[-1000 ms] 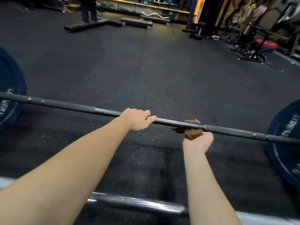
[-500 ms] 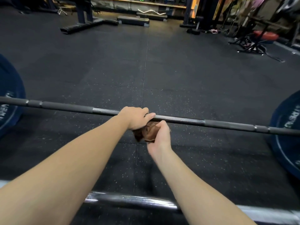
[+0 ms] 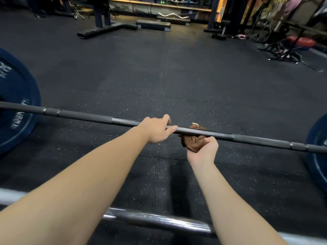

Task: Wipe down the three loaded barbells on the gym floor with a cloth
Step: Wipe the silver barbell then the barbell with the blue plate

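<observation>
The black barbell point(image 3: 79, 115) lies across the view from left to right, its far-right end lower in the frame, with a ribbed silver-grey centre section between darker sleeves. The brown cloth point(image 3: 193, 142) is bunched against the underside of that centre section, and a small corner of it shows above the shaft on the far side. The right hand point(image 3: 203, 151) clutches the cloth from below, palm up, fingers curled round the wad just under the bar. The left hand point(image 3: 156, 129) sits just beside it on the shaft, fingers hooked over the top and thumb lying along the near side, so it grips the bar itself. A dark blue bumper plate point(image 3: 16, 106) with white lettering stands on the bar's left end, and another blue plate point(image 3: 318, 138) is cut off by the right edge of the frame. Nearer the person, a chrome barbell shaft point(image 3: 159, 221) runs across the bottom of the view, partly hidden behind both forearms. Everything rests on a black rubber floor point(image 3: 177, 76) flecked with pale specks and laid in large tiles with visible seams. Beyond the black barbell the floor stretches open to the back of the room, where a machine base point(image 3: 106, 30), a low step platform point(image 3: 153, 25) and a curl bar point(image 3: 172, 15) stand along the wall. A bench with a red pad point(image 3: 300, 42) stands at the far right.
</observation>
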The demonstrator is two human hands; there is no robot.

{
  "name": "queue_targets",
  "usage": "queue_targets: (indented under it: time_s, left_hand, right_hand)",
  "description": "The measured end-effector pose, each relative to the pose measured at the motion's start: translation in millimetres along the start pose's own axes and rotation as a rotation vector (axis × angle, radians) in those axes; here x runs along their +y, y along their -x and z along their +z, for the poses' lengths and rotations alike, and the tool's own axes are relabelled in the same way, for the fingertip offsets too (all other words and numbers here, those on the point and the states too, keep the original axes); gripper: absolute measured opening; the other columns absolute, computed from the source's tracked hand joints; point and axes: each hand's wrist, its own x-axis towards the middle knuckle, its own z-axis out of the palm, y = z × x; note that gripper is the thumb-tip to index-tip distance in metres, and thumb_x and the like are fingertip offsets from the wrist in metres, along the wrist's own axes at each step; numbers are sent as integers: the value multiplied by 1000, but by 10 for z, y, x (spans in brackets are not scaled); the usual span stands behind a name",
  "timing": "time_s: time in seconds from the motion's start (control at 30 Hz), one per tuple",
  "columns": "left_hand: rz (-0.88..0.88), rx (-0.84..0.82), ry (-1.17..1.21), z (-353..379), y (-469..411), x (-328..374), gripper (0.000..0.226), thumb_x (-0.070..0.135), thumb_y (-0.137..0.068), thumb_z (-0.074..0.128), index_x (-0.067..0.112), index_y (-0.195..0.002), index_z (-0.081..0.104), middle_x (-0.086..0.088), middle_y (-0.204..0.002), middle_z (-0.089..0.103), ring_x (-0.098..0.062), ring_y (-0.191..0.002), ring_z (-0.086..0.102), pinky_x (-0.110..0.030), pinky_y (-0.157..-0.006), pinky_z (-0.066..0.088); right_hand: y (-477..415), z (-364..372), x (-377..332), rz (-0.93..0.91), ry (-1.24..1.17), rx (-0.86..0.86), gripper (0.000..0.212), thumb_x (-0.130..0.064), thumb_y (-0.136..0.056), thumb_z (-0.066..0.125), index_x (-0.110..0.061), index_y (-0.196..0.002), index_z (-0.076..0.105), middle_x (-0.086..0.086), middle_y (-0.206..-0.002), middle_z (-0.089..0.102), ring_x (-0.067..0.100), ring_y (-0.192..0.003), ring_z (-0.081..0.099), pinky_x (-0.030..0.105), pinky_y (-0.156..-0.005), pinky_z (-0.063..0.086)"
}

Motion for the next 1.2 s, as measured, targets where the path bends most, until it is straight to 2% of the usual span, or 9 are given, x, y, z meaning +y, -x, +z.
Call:
queue_targets:
  time_s: [0.1, 0.23, 0.47, 0.57, 0.67, 0.73, 0.8, 0.97, 1.2]
  left_hand:
    - [15, 21, 94, -166, 63, -139, 47, 61, -104, 26, 24, -126, 43, 5, -107, 67, -22, -109, 59, -43, -98, 27]
    - [-92, 142, -7, -269, 348, -721, 45, 56, -105, 24, 26, -122, 53, 3, -122, 62, -23, -117, 55, -50, -107, 27]
    - [-128, 112, -93, -111, 529, -984, 44, 48, -107, 22, 24, -133, 49, -2, -131, 53, -26, -120, 44, -49, -108, 28]
    - [-139, 90, -80, -120, 513, -1009, 44, 47, -107, 20, 23, -131, 49, -3, -131, 52, -27, -119, 43, -50, -106, 28]
    - [-128, 63, -91, -129, 488, -1022, 45, 46, -107, 20, 21, -130, 48, -4, -132, 51, -28, -120, 42, -51, -106, 28]
    - [-127, 80, -101, -113, 469, -1017, 44, 47, -107, 21, 21, -130, 48, -4, -133, 51, -29, -122, 42, -51, -106, 28]
    - [-132, 100, -100, -92, 459, -1024, 42, 46, -107, 23, 20, -128, 49, -4, -133, 51, -29, -122, 43, -51, -105, 28]
    - [-109, 137, -105, -57, 439, -1044, 43, 47, -107, 23, 20, -126, 50, -4, -131, 52, -29, -120, 44, -51, -104, 29]
    - [-108, 94, -100, -120, 470, -1026, 43, 48, -106, 22, 22, -128, 49, -3, -130, 52, -27, -119, 44, -51, -105, 29]
  right_hand:
    - [200, 146, 313, 133, 219, 30, 29, -5, -74, 35, -7, -83, 62, 9, -80, 66, 30, -81, 68, 39, -85, 58]
    - [238, 231, 575, 189, 445, 58, 18, -9, -73, 43, -22, -63, 35, -1, -62, 42, 19, -55, 45, 27, -60, 42]
    - [153, 203, 331, 90, 231, 35, 21, -3, -64, 35, -9, -58, 54, 10, -74, 60, 30, -72, 67, 38, -77, 60]
    - [154, 304, 528, 64, 166, 55, 44, -2, -71, 30, 0, -92, 68, 17, -102, 70, 44, -110, 67, 56, -97, 52]
    - [225, 520, 945, 80, 154, 89, 67, -3, -62, 38, 4, -122, 66, 21, -104, 64, 43, -111, 63, 55, -103, 47]
    - [289, 614, 1280, 149, 158, 54, 42, -5, -67, 37, 0, -92, 70, 16, -91, 60, 36, -91, 63, 41, -97, 48]
    - [326, 677, 1538, 191, 168, 100, 22, -5, -75, 31, -14, -58, 41, 5, -69, 43, 23, -65, 44, 29, -74, 43]
    - [371, 630, 1425, 196, 221, 31, 25, -3, -75, 33, -19, -58, 26, 2, -64, 32, 20, -60, 36, 28, -76, 42]
    - [380, 543, 1175, 120, 73, -21, 20, -6, -83, 42, -5, -77, 62, 12, -93, 69, 34, -96, 68, 50, -104, 48]
